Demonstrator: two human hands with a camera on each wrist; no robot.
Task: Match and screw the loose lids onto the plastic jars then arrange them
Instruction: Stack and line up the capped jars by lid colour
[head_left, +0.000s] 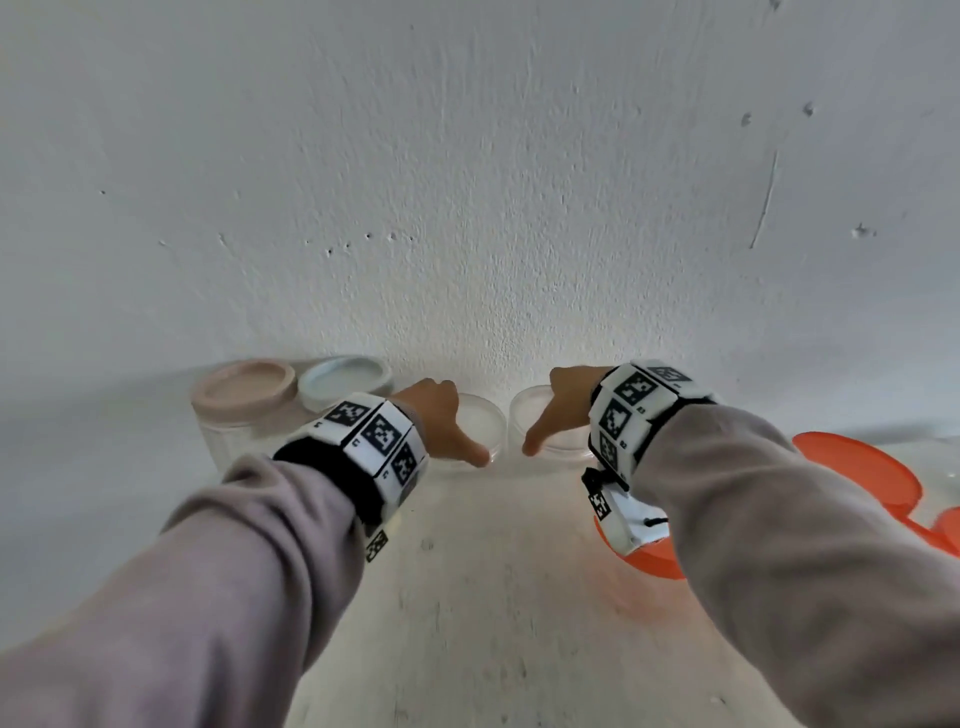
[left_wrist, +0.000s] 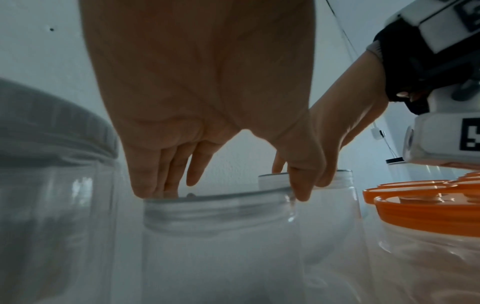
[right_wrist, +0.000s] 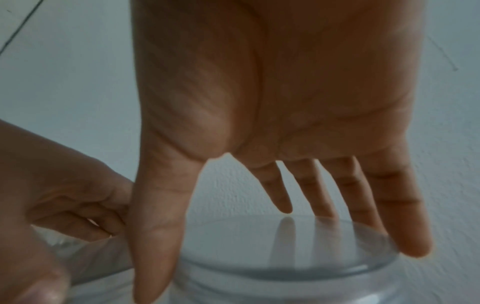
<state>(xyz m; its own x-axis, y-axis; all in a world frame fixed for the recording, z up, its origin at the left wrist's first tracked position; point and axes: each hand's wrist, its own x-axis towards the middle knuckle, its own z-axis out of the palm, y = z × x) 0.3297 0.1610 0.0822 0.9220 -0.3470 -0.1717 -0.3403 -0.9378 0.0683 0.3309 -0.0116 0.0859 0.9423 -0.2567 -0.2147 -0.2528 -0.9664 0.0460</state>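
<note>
Two clear plastic jars with clear lids stand side by side against the wall. My left hand (head_left: 457, 426) reaches down over the left clear lid (head_left: 487, 421). In the left wrist view its fingers (left_wrist: 153, 185) sit on the far left rim and its thumb on the right rim of that lid (left_wrist: 218, 209), gripping it. My right hand (head_left: 556, 415) spans the right clear lid (head_left: 566, 442). In the right wrist view its thumb runs down the lid's left side and its fingers (right_wrist: 405, 226) reach the far rim of the lid (right_wrist: 298, 261).
A pink-lidded jar (head_left: 244, 397) and a pale-blue-lidded jar (head_left: 343, 379) stand left of my hands by the wall. Orange-lidded jars (head_left: 857, 473) crowd the right, one under my right wrist (head_left: 649, 564). The white wall (head_left: 467, 182) rises directly behind the jars.
</note>
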